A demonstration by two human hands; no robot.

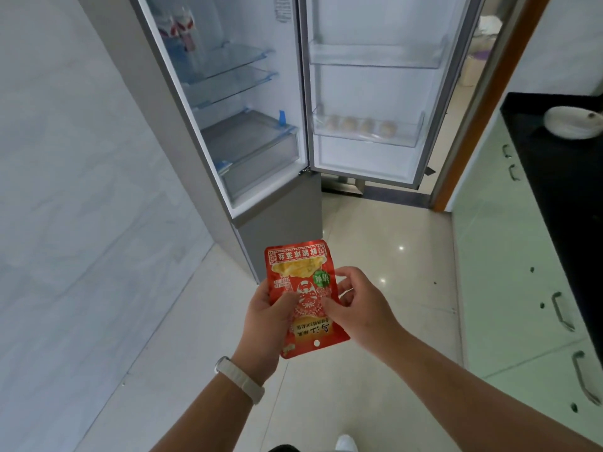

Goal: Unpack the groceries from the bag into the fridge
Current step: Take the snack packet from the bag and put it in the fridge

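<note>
**Tally at the fridge**

One packet (301,298). Two hands: left hand (267,318), right hand (355,305). One wristband (239,380). One fridge (277,207), with two glass shelves (228,60) and two door bins (375,55). Four eggs (386,128). One bowl (571,123). Four cabinet handles (563,311).

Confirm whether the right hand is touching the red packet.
Touching. The head view shows the right hand pinching the red packet at its right edge.

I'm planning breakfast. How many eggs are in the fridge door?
4 eggs, in a row in the lower door bin. The bin's frosted front blurs them; others may be hidden.
</note>
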